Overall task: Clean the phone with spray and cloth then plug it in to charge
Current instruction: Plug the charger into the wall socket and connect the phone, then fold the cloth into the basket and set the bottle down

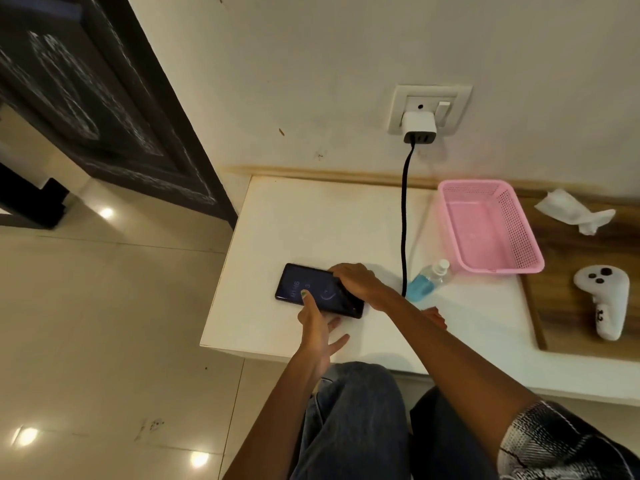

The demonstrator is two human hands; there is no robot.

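Left hand (317, 327): fingers spread, index fingertip pressing the phone (313, 289) screen; right hand (356, 280) grips its far end on the table (311, 216).

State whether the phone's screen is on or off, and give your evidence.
On. The phone lies flat on the white table, its screen lit with pale digits and a curved graphic.

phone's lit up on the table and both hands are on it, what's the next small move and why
Probably lift both hands away. The phone lies flat with its screen lit, the left hand touches the glass with a fingertip, and the right hand grips its far end near the black cable from the wall charger. The plug itself is hidden, so check it first.
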